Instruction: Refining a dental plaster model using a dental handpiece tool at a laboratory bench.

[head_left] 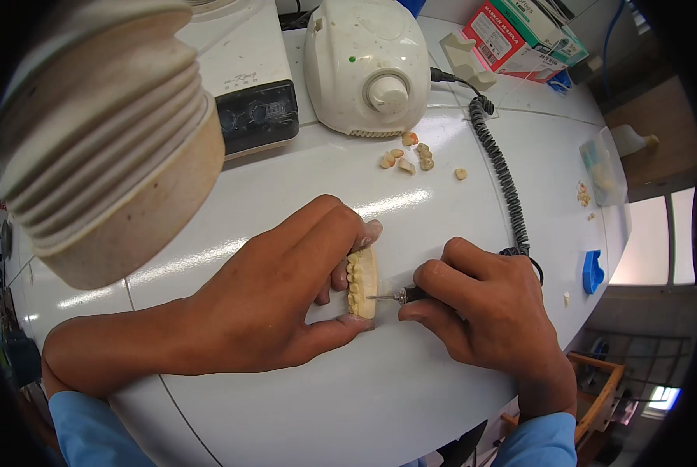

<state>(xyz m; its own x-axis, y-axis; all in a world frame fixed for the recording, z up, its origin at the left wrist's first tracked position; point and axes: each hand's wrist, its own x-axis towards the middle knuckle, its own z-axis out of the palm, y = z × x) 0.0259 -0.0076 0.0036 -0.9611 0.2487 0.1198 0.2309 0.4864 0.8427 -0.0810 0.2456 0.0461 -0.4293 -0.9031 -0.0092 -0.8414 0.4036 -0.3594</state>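
Note:
A cream dental cast (363, 282) with a row of teeth lies sideways between the fingers of my left hand (278, 292), which grips it at both ends. My right hand (481, 303) is closed around a black rotary handpiece (413, 295) with a metal nose. The handpiece's thin bit touches or nearly touches the cast's flat right side. A coiled black cord (500, 167) runs down to that hand from a white control box (364, 54) with a knob. Several small tooth-shaped pieces (407, 166) lie above my hands on the white worktop (325, 412).
A large ribbed beige hood (107, 171) overhangs the upper left, beside a white machine (243, 47) with a dark panel. A red and green carton (504, 43), a plastic container (604, 163), more small pieces (584, 194) and a blue shaped object (592, 271) sit along the right side.

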